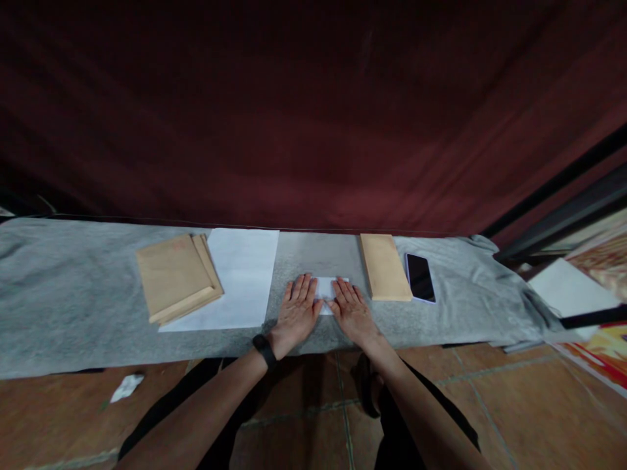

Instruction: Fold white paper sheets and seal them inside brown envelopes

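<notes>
A small white piece of paper [325,287], seemingly folded, lies flat on the grey cloth in front of me. My left hand [298,308] rests palm down on its left part, fingers stretched out. My right hand [351,312] presses flat on its right part, fingers also straight. The two thumbs almost meet over the paper's middle, and the palms hide both its ends. A dark band [265,351] circles my left wrist.
Left of my hands, brown paper envelopes [174,274] overlap a large white sheet [245,277]. To the right are a stack of brown envelopes [385,266] and a phone [420,277]. Grey cloth [78,294] covers the narrow table; a dark red curtain [313,130] hangs behind.
</notes>
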Action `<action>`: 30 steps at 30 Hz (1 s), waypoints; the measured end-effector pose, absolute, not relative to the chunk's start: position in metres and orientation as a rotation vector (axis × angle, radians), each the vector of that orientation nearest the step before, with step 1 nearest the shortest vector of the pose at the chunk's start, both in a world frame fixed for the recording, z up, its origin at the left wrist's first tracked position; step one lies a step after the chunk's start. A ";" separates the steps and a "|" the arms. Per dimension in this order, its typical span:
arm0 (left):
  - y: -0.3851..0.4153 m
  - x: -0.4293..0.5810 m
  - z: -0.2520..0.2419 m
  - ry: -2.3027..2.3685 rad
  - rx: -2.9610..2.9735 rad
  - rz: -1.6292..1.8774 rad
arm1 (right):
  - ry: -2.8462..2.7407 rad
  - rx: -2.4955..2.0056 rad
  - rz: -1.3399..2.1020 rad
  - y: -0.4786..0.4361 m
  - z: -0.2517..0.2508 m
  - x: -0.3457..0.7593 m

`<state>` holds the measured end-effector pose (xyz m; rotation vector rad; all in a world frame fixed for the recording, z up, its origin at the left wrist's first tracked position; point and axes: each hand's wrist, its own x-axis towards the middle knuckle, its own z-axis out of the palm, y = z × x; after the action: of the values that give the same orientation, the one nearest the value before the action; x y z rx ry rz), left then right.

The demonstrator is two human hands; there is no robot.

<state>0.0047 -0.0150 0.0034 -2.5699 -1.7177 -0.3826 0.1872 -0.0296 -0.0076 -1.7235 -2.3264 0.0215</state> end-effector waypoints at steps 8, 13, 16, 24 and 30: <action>0.003 -0.008 0.021 -1.781 -2.565 -0.321 | -2.273 -1.801 0.049 -0.017 -0.002 0.202; 0.006 -0.010 0.020 -1.749 -2.535 -0.324 | -2.258 -1.814 0.057 -0.013 -0.001 0.206; 0.003 -0.008 0.017 -1.711 -2.511 -0.365 | -2.257 -1.833 0.042 -0.014 -0.001 0.205; -0.026 0.007 0.009 -1.430 -2.806 -0.411 | -2.257 -1.813 0.030 -0.015 -0.007 0.205; -0.032 0.006 0.004 -1.474 -2.777 -0.385 | -2.231 -1.806 0.030 -0.016 -0.004 0.205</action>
<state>0.0060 -0.0322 0.0045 -2.7775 -1.4738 -0.3845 0.2049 -0.0157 -0.0038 -1.8062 -2.2311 0.0305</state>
